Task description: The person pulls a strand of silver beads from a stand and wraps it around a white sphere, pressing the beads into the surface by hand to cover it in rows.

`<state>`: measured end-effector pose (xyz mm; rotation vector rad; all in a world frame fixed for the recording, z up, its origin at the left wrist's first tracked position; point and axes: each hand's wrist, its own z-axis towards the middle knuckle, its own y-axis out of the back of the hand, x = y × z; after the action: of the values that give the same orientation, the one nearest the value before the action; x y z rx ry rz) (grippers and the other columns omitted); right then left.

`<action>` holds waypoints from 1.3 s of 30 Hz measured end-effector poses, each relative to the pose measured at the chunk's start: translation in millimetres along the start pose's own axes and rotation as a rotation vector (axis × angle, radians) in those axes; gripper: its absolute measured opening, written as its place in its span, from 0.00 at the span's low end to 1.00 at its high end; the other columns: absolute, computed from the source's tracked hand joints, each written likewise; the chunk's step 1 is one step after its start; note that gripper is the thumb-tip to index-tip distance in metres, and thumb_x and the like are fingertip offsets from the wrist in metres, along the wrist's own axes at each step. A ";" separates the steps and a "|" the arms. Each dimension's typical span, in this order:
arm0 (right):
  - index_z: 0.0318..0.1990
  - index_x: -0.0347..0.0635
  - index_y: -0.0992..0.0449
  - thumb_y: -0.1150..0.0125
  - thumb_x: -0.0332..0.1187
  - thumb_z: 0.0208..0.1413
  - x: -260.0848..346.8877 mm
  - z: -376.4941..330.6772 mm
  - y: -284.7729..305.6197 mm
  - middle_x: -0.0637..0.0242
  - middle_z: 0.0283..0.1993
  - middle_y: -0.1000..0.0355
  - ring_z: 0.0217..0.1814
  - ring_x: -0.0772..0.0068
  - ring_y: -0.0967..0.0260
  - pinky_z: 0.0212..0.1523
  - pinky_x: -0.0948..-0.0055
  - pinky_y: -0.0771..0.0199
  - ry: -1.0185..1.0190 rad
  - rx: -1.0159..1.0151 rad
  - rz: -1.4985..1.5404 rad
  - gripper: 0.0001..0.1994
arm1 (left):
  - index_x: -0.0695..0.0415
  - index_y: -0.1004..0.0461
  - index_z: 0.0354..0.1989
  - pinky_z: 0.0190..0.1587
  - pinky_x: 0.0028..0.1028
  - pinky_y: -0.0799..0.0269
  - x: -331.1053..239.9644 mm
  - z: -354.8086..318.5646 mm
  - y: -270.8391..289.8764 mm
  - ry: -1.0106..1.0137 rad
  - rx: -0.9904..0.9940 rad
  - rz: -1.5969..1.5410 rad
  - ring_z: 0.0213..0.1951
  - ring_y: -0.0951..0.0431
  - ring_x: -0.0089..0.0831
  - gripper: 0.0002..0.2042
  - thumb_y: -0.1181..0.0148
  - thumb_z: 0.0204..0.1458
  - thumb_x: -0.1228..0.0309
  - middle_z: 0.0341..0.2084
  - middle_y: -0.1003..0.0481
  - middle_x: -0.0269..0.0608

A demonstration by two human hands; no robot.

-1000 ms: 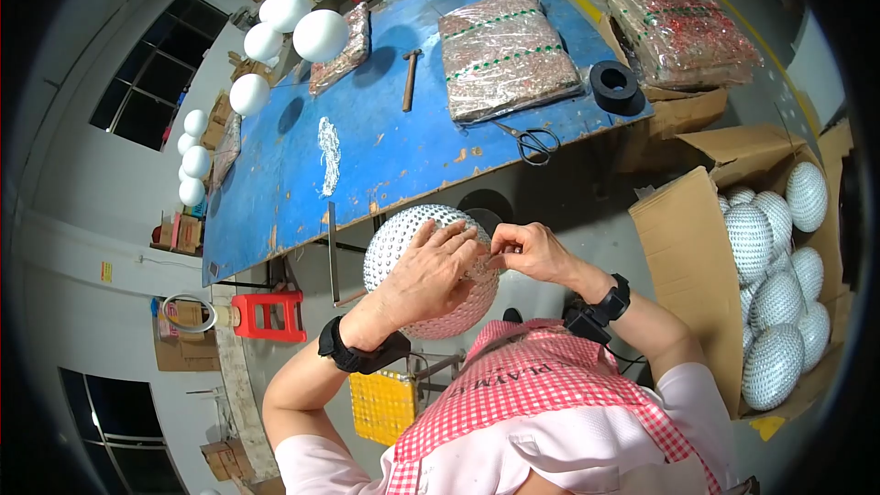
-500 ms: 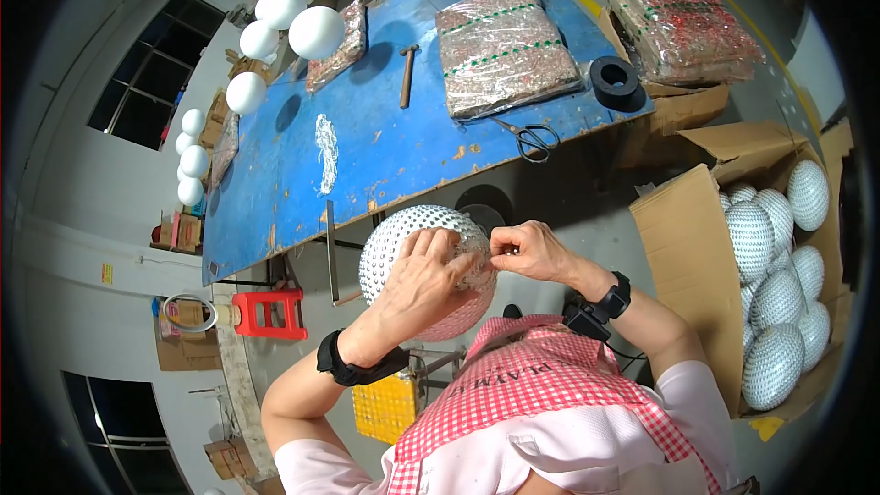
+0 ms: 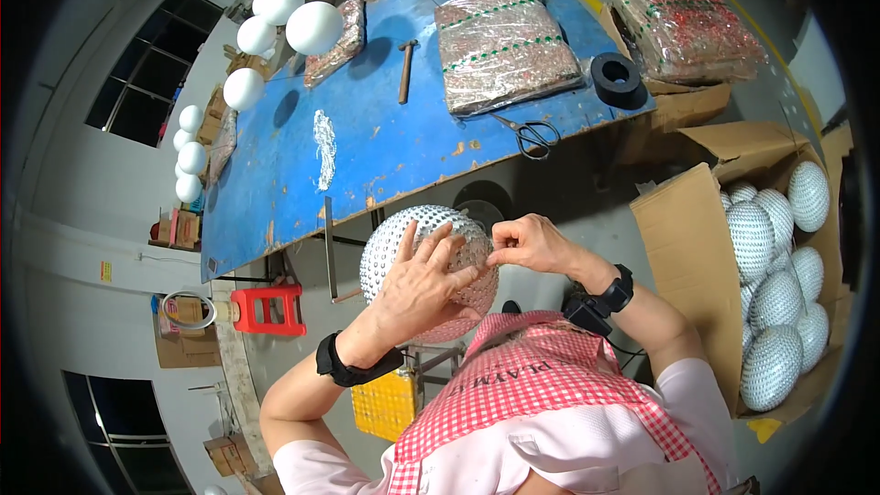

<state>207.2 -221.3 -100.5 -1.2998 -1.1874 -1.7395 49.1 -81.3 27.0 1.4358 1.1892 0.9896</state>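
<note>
A large round ball [image 3: 390,243] covered in rows of silvery studs sits in front of me, just off the blue table's near edge. My left hand [image 3: 422,280] lies over its near side with the fingers spread, some lifted slightly from the surface. At the ball's right side my right hand [image 3: 532,246] is closed in a pinch, close to the left fingertips. Whatever sits between those pinching fingers is too small to make out. The ball's underside and what bears it are hidden.
On the blue table [image 3: 385,160] lie a hammer [image 3: 405,73], scissors [image 3: 533,137], a black tape roll [image 3: 617,80], a white thread bundle [image 3: 324,148] and a wrapped stud sheet [image 3: 507,46]. White balls [image 3: 314,29] hang at left. A cardboard box [image 3: 683,266] holds studded balls [image 3: 775,298].
My left fingers have spread and lifted from the ball, where they lay closer together before. The right hand stays pinched beside it, nearly in place.
</note>
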 end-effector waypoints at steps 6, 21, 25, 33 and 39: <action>0.27 0.40 0.27 0.34 0.41 0.47 6.5 -2.1 3.6 0.60 0.23 0.28 0.26 0.60 0.29 0.29 0.64 0.32 0.084 0.034 -0.075 0.14 | 0.41 0.26 0.53 0.61 0.49 0.46 4.4 -4.6 9.7 0.038 0.049 -0.095 0.63 0.40 0.45 0.25 0.31 0.43 0.57 0.60 0.35 0.43; 0.27 0.42 0.30 0.35 0.33 0.49 17.1 -5.5 -4.9 0.62 0.24 0.30 0.25 0.54 0.30 0.24 0.62 0.33 0.405 -0.166 -0.386 0.09 | 0.45 0.25 0.49 0.64 0.47 0.47 -7.6 -9.5 10.9 0.050 -0.106 -0.059 0.63 0.41 0.50 0.27 0.27 0.37 0.56 0.58 0.37 0.50; 0.29 0.42 0.31 0.36 0.34 0.50 21.4 -5.8 -7.5 0.61 0.23 0.30 0.25 0.54 0.29 0.24 0.61 0.32 0.406 -0.169 -0.353 0.09 | 0.47 0.25 0.50 0.63 0.46 0.46 -6.6 -17.9 23.6 0.069 -0.011 0.000 0.64 0.41 0.48 0.25 0.29 0.40 0.59 0.57 0.35 0.48; 0.30 0.41 0.31 0.37 0.35 0.51 32.9 -7.3 -9.6 0.60 0.22 0.31 0.25 0.54 0.29 0.23 0.61 0.32 0.440 -0.150 -0.364 0.09 | 0.43 0.29 0.56 0.63 0.44 0.45 1.8 -27.3 17.5 0.038 -0.074 -0.021 0.64 0.40 0.43 0.27 0.31 0.44 0.59 0.59 0.35 0.44; 0.30 0.42 0.31 0.37 0.32 0.51 41.6 -8.3 -5.3 0.62 0.22 0.31 0.25 0.56 0.29 0.24 0.62 0.32 0.500 -0.155 -0.466 0.08 | 0.44 0.27 0.54 0.65 0.46 0.46 -3.5 -24.2 19.9 0.055 -0.068 -0.032 0.64 0.40 0.46 0.23 0.33 0.47 0.61 0.59 0.36 0.46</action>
<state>187.3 -226.3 -63.0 -0.6194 -1.1243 -2.3518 28.6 -81.0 50.9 1.3403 1.2033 1.0438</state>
